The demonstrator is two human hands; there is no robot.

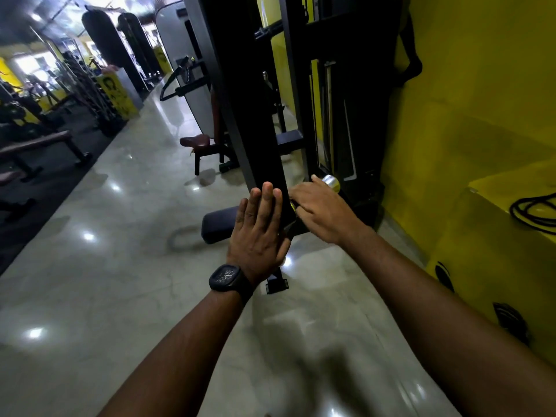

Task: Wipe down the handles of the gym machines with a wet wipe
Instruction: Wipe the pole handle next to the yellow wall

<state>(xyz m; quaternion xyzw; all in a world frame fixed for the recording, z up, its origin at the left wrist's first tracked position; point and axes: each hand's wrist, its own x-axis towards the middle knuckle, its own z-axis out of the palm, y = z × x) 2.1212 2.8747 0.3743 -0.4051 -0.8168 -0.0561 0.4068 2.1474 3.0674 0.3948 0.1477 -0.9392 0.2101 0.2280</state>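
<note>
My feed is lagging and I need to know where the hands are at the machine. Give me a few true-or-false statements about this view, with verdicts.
1. The left hand lies flat, fingers straight, against the black upright. True.
2. The watch is on the right wrist. False: it is on the left wrist.
3. The right hand lies over a bar, just short of its chrome end. True.
4. The wall beside the machine is white. False: it is yellow.
5. The floor is pale and glossy. True.
</note>
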